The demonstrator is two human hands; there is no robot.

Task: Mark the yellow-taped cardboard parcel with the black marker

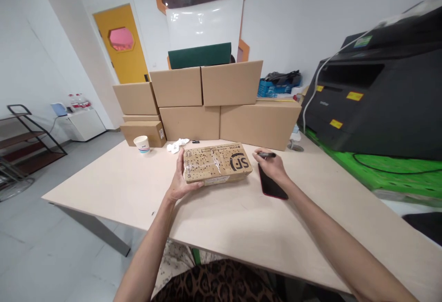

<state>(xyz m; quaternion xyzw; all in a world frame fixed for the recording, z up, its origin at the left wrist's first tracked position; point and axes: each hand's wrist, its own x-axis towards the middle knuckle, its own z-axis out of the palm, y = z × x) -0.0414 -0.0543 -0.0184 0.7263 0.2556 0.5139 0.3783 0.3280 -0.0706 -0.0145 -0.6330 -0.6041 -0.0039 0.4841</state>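
Observation:
A small brown cardboard box (218, 160) with black "SF" print, dark specks and clear tape rests tilted on the table. Its left end is gripped by my left hand (179, 177), thumb along the near edge and fingers behind. My right hand (272, 166) is closed around a black marker pen (267, 154), just right of the box and apart from it. Beneath that hand lies a dark phone (271, 184) with a red edge, partly covered by my wrist. A small black piece like a pen cap (195, 142) lies behind the box, beside crumpled white tissue (177, 146).
Stacked cardboard boxes (189, 122) wall off the table's back, with a dark green box (200, 55) on top. A paper cup (141, 144) stands at the back left. Right of the table (113, 187), a big black printer (376, 90) sits above a green pallet (386, 164).

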